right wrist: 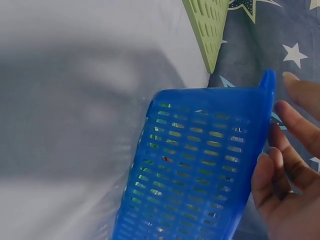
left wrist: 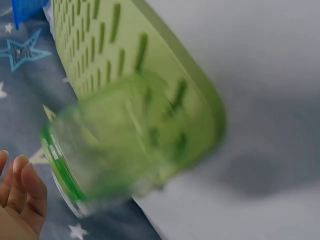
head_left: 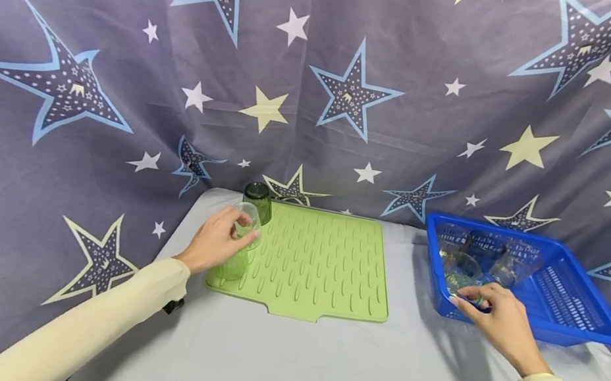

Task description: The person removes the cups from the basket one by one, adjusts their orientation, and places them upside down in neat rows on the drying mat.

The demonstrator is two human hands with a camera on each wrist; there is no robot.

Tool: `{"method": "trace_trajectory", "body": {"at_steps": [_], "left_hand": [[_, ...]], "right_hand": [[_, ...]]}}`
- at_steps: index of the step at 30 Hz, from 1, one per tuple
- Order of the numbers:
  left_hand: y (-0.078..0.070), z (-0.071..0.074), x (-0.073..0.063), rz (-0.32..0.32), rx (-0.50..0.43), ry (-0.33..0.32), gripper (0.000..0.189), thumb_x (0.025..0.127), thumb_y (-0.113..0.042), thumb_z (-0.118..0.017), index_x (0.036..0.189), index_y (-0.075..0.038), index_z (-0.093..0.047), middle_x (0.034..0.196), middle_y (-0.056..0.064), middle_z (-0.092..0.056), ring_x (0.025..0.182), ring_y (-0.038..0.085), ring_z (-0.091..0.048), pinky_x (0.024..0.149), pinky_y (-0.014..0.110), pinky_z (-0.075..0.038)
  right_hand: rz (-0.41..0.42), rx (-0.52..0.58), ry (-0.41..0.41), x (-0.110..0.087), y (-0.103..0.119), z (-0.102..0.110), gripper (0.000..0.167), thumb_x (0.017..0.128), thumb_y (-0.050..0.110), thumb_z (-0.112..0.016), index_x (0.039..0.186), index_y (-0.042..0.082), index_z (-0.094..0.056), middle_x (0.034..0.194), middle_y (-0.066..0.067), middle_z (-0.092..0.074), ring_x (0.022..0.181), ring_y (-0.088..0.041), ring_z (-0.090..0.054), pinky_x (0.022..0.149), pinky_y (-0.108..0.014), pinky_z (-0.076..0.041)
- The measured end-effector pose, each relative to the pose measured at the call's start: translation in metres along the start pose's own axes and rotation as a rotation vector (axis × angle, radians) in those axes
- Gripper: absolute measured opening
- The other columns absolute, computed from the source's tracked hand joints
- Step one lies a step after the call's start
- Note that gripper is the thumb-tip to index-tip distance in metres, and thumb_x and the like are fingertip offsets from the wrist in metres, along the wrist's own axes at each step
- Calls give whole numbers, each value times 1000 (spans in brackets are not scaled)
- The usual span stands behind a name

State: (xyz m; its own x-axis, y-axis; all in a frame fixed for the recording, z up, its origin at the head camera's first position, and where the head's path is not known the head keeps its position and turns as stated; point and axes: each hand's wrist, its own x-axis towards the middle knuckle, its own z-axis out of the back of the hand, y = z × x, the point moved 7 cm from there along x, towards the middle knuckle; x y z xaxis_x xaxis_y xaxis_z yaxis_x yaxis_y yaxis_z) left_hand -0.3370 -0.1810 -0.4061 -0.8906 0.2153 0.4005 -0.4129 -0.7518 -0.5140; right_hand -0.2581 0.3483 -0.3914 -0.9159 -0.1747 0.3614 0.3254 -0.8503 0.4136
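A clear glass point(left wrist: 115, 145) with a green-tinted base stands upside down on the front left corner of the green drying mat point(head_left: 324, 260). My left hand point(head_left: 217, 236) is over it in the head view, thumb and fingers about its upper end. In the left wrist view a gap shows between those fingers point(left wrist: 32, 187) and the base. Behind it, a dark green glass point(head_left: 258, 200) also stands inverted. My right hand point(head_left: 502, 315) hovers at the near left corner of the blue basket point(head_left: 577, 330), fingers loosely bent beside the rim point(right wrist: 267, 90), with nothing seen in them.
Several clear glasses point(head_left: 464, 269) are gathered in the left half of the basket. Grey cloth covers the table point(head_left: 325, 367). A star-patterned curtain point(head_left: 341, 156) hangs close behind the mat and basket, and along the left side.
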Motion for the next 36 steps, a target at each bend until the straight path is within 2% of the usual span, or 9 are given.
{"method": "trace_trajectory", "body": {"at_steps": [3,8,17,22,29,36], "left_hand": [[-16,-12,4,-32,-30,36,38,98,-43,-69,117,-9,-67,109,10,-64,81,17,-57,71,35,-49],[-40,-35,11,-63,-72,90,36,100,-45,-66,116,-12,-67,111,8,-66,83,16,-57,71,34,-50],[-82,-77,24,-113,-113,166,27,100,-37,-68,112,-14,-68,99,-3,-65,82,15,-61,73,32,-52],[-105,-102,28,-141,-132,207,24,99,-36,-69,111,-16,-68,95,-8,-63,79,9,-59,73,29,-52],[-144,-135,33,-182,-187,268,21,100,-36,-67,109,-17,-67,94,-9,-63,81,7,-59,75,26,-52],[-180,-165,32,-203,-234,327,23,101,-40,-66,109,-19,-68,94,-12,-63,82,5,-58,74,22,-50]], "right_hand": [[7,-6,-6,4,1,1,24,94,35,-78,107,15,-79,103,-6,-70,88,-24,-58,70,-41,-46],[11,-4,-25,8,3,4,22,93,33,-79,106,15,-79,100,-6,-69,87,-23,-56,69,-40,-44],[-14,-10,-32,7,-1,13,22,94,30,-78,107,13,-79,103,-10,-70,91,-31,-59,73,-46,-45],[-11,-18,-48,5,-3,17,22,94,29,-79,107,11,-78,102,-11,-71,92,-33,-60,74,-47,-45],[-15,-42,-59,6,-9,23,24,95,31,-77,108,11,-78,100,-10,-69,91,-31,-56,73,-45,-40],[-41,-62,-38,11,-22,28,28,97,32,-75,109,7,-77,106,-17,-70,96,-35,-57,79,-55,-43]]}}
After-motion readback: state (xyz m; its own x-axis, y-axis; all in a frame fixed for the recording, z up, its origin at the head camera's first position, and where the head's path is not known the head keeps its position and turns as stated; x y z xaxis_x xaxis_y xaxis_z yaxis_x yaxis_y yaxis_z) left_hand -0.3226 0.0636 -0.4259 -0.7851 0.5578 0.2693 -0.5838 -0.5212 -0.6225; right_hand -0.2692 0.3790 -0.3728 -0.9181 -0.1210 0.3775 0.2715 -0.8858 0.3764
